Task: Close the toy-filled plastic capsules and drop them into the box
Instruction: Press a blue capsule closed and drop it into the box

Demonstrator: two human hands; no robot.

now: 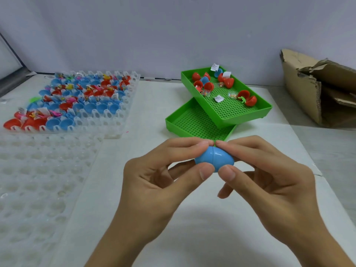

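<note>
Blue capsule [213,158] lies crosswise, pinched between left hand [158,176] and right hand [269,176].

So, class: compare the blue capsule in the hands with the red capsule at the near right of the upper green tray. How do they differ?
The blue capsule is closed, its halves meeting at a seam; the red capsule lies open in two halves. The blue one is pinched between the left hand and right hand; the red one rests in the upper green tray, a green toy showing. Both are egg-shaped plastic.
</note>
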